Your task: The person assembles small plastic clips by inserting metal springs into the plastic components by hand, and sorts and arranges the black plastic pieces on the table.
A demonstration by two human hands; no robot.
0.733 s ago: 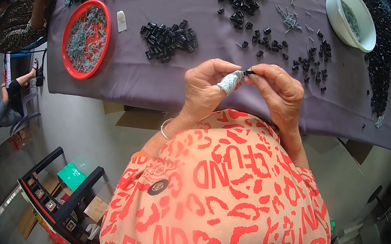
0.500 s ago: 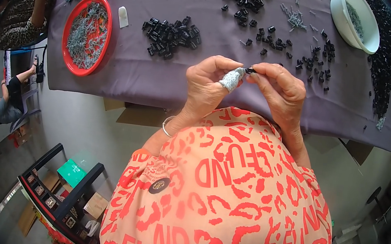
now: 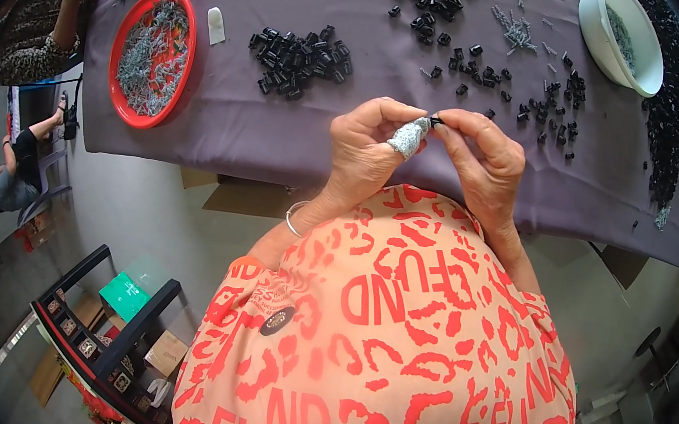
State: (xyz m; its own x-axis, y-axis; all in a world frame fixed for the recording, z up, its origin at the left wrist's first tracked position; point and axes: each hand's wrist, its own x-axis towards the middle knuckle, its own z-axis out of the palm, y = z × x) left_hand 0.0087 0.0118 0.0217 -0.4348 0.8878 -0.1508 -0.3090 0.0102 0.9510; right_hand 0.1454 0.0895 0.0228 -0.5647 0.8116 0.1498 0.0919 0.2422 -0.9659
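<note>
Between the fingertips of both hands, over the table's near edge, is a small black plastic part [image 3: 435,121], mostly hidden by the fingers. My left hand [image 3: 371,144] pinches it from one side, its thumb wrapped in a pale speckled cover [image 3: 408,137]. From the other side my right hand [image 3: 484,158] pinches it with thumb and forefinger. A heap of similar black parts [image 3: 300,61] lies beyond my left hand. More loose black parts [image 3: 551,111] are scattered beyond my right hand.
On the purple tablecloth [image 3: 223,126] stand a red basin [image 3: 190,67] and a white bowl [image 3: 651,60], both holding small grey pieces. A white scoop-like piece [image 3: 215,25] lies beside the basin. Loose grey pieces [image 3: 518,36] lie at the far side. Another person's arm [image 3: 70,1] is at far left.
Both hands stay pinched together on the black part. The fingers have shifted slightly, and my left hand sits a little further right. The table things appear nearly unchanged.
</note>
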